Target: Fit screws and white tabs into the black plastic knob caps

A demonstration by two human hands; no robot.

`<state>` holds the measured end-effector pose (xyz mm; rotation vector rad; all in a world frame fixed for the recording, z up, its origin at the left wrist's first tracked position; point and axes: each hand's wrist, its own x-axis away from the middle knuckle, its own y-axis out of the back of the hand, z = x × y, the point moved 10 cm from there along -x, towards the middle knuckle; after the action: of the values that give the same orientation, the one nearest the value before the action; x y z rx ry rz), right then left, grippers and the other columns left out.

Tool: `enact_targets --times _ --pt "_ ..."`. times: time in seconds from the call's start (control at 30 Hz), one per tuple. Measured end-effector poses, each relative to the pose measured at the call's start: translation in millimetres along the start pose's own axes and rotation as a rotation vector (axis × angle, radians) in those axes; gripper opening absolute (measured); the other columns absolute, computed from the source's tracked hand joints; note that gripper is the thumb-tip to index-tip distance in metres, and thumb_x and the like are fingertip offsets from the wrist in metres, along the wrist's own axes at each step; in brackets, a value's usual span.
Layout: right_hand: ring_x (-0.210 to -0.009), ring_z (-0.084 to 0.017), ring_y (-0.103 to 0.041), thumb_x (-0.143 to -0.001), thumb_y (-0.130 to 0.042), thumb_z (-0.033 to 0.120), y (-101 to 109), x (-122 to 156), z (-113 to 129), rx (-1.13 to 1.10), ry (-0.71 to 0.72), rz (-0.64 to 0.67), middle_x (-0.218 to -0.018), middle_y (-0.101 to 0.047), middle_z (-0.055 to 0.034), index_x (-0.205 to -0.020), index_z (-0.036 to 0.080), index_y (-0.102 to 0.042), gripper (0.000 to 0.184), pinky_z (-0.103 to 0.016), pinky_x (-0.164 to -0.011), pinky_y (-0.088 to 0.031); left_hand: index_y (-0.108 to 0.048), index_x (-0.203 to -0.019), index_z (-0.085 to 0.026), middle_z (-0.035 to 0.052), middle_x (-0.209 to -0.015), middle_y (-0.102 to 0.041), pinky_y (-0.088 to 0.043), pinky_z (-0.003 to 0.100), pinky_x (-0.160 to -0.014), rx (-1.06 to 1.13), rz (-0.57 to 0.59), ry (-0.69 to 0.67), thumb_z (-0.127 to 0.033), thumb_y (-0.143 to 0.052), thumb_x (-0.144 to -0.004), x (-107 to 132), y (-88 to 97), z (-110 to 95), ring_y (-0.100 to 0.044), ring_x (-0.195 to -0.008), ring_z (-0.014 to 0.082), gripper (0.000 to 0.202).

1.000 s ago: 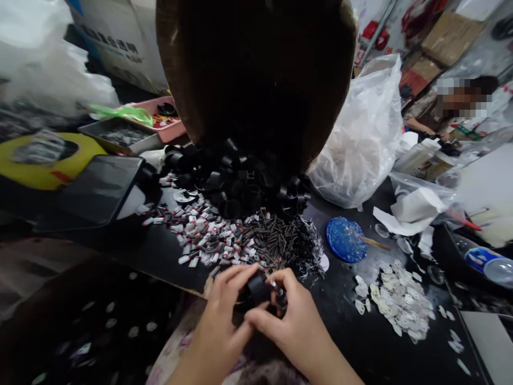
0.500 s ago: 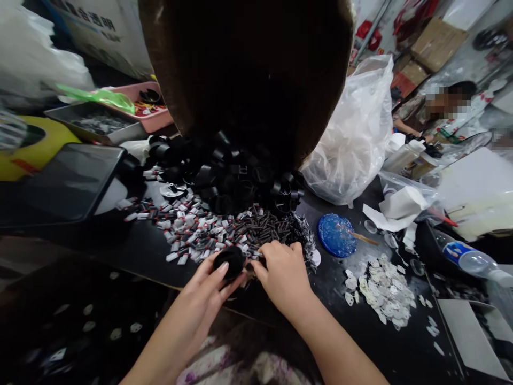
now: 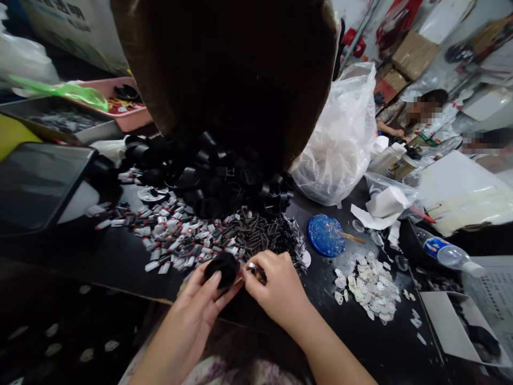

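Turned from a second ago, that round black cup (image 3: 222,270) sits gripped in your left hand (image 3: 196,305); your right hand (image 3: 277,286) pinches a small shiny piece (image 3: 251,266).

Holding a round black part (image 3: 222,269), dark face up, in the left hand (image 3: 196,302); pinching a small, partly shiny piece (image 3: 252,266) near it in the right hand (image 3: 280,286).

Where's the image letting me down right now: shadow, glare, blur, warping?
Head view: near-black shadow inside the large container, black parts at its mouth merging; head view: little detail inside the black piece in the left hand, and the small shiny piece in the right hand too unclear to identify; head view: bright highlights on the plastic bag, wide-angle stretching toward the edges.
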<state>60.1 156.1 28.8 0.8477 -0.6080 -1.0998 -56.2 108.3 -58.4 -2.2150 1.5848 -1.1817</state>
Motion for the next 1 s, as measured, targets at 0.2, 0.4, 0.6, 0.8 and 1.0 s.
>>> enact_targets --times 0.2,0.4,0.6,0.8,1.0 --pt "-0.095 -0.015 -0.062 -0.096 -0.056 0.03 10 -19 -3 0.183 0.045 0.074 -0.099 -0.069 0.0004 -0.099 0.024 -0.066 0.012 -0.03 -0.083 -0.035 -0.07 -0.103 -0.026 0.0006 -0.103 -0.075 -0.058 0.03 -0.088 -0.085 -0.074 -0.158 -0.04 -0.082 -0.071 -8 32.4 -28 -0.069 -0.099 0.023 0.036" --pt "-0.104 -0.029 -0.061 -0.095 -0.052 0.031 28 -62 -33 0.359 -0.104 0.015 -0.112 -0.065 -0.0154 -0.117 0.013 -0.061 0.03 -0.045 -0.09 -0.037 -0.071 -0.097 -0.025 0.0014 -0.101 -0.075 -0.06 0.037 -0.089 0.028 -0.113 -0.149 -0.031 -0.077 -0.076 -26 40.7 -51 -0.07 -0.094 0.0231 0.022" --pt "-0.1 -0.024 -0.063 -0.095 -0.049 0.021 8 -64 -13 0.346 0.022 0.085 -0.11 -0.067 -0.008 -0.114 0.02 -0.062 0.024 -0.039 -0.088 -0.038 -0.069 -0.097 -0.024 0.0032 -0.102 -0.075 -0.055 0.04 -0.095 0.054 -0.018 -0.14 -0.028 -0.079 -0.076 -42 6.0 -43 -0.071 -0.092 0.0209 0.024" --pt "-0.103 -0.02 -0.06 -0.098 -0.046 0.022 18 -52 -11 0.327 0.033 0.043 -0.115 -0.064 -0.0056 -0.112 0.023 -0.064 0.023 -0.035 -0.088 -0.037 -0.07 -0.1 -0.026 0.0016 -0.105 -0.074 -0.058 0.039 -0.091 0.04 -0.042 -0.186 -0.033 -0.078 -0.077 -22 13.3 -38 -0.069 -0.097 0.0223 0.025" --pt "-0.098 -0.025 -0.062 -0.096 -0.051 0.039 3 -75 6 0.334 0.026 -0.01 -0.107 -0.067 -0.0096 -0.107 0.017 -0.065 0.028 -0.042 -0.089 -0.04 -0.069 -0.099 -0.03 -0.0009 -0.109 -0.073 -0.059 0.033 -0.089 0.051 -0.043 -0.12 -0.032 -0.076 -0.079 -11 14.3 -15 -0.067 -0.1 0.0202 0.022"
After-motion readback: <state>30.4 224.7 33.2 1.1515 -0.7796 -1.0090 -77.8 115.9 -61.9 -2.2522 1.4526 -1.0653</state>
